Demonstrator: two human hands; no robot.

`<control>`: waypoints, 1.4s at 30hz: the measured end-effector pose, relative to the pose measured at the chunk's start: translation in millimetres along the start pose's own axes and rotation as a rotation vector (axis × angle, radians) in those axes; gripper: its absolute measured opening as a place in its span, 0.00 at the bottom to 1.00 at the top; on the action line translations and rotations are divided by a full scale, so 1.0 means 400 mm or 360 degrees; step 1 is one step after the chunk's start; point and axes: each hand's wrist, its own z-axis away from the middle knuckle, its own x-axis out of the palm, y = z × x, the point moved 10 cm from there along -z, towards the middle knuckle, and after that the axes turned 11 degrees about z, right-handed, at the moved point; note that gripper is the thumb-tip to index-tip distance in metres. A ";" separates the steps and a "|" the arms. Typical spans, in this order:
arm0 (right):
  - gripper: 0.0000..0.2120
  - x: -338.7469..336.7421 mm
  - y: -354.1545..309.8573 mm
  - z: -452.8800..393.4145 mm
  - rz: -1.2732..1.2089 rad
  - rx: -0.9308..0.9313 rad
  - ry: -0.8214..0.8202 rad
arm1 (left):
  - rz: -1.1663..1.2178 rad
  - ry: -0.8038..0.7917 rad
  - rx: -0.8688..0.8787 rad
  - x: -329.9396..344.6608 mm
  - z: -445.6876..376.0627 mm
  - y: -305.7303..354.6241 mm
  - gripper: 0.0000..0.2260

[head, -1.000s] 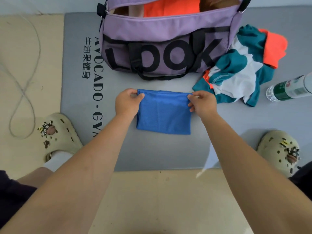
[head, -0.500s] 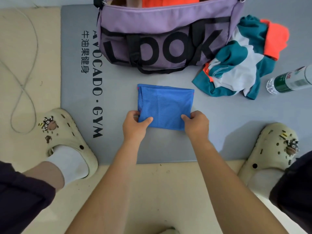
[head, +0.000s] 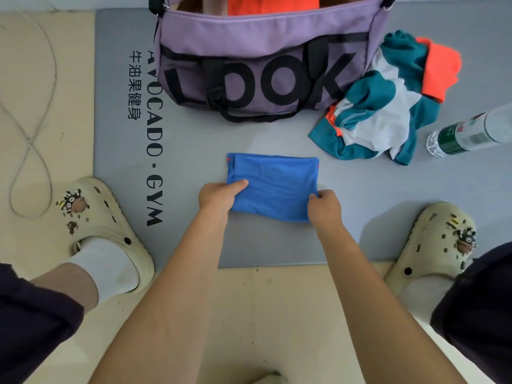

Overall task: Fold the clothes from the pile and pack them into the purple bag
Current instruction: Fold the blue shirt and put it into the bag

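Both hands pinch folded blue garment (head: 273,184)'s near corners

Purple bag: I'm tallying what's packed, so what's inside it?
Through the purple bag's open top, an orange garment shows, with something tan beside it. Whatever lies deeper is hidden by the bag's front wall and the frame's edge.

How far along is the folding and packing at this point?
Done: an orange garment already sits in the open purple bag. In hand: the left hand and right hand each hold a near corner of the folded blue garment on the grey mat. Left: the crumpled teal, white and orange pile beside the bag.
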 end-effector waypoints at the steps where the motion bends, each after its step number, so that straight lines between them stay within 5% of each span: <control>1: 0.18 -0.001 -0.002 -0.001 -0.0002 0.0002 -0.0004 | 0.0028 -0.0022 -0.0066 -0.003 0.006 -0.013 0.12; 4: 0.25 0.001 -0.025 0.007 0.0004 -0.0001 -0.0080 | 0.0081 -0.0157 -0.0203 0.003 0.034 -0.036 0.11; 7: 0.18 -0.016 -0.086 0.018 -0.0396 -0.0123 -0.0219 | 0.0231 -0.0272 -0.0019 0.003 0.065 0.030 0.09; 14: 0.09 -0.277 -0.467 0.074 -0.0867 -0.0820 -0.0112 | 0.0456 -0.0624 0.0749 0.088 0.186 0.488 0.08; 17: 0.06 -0.359 -0.603 0.029 -0.0921 -0.0814 -0.0015 | 0.0437 -0.0839 0.0837 0.141 0.204 0.659 0.12; 23: 0.02 -0.305 -0.723 -0.103 -0.0676 -0.0356 -0.0314 | -0.0112 -0.0432 0.0448 0.179 0.078 0.739 0.12; 27: 0.02 -0.349 -0.835 -0.152 -0.0907 -0.0562 -0.0226 | 0.0219 -0.0565 0.0725 0.223 0.048 0.866 0.06; 29: 0.06 -0.341 -0.836 -0.173 -0.0821 -0.0552 -0.0223 | 0.0198 -0.0487 0.0783 0.218 0.011 0.869 0.13; 33: 0.14 -0.269 -0.753 -0.231 -0.0328 -0.0330 -0.0248 | -0.0423 -0.0174 0.0598 0.186 -0.104 0.757 0.31; 36: 0.12 -0.277 -0.770 -0.243 -0.0153 -0.0492 -0.0097 | -0.0363 -0.0160 0.0608 0.179 -0.135 0.738 0.30; 39: 0.14 -0.311 -0.836 -0.217 -0.0221 -0.0881 0.0120 | 0.0038 -0.0302 0.1003 0.187 -0.098 0.800 0.17; 42: 0.20 -0.334 -0.863 -0.200 0.0053 -0.1106 0.0409 | -0.0175 -0.0294 0.1182 0.188 -0.076 0.811 0.18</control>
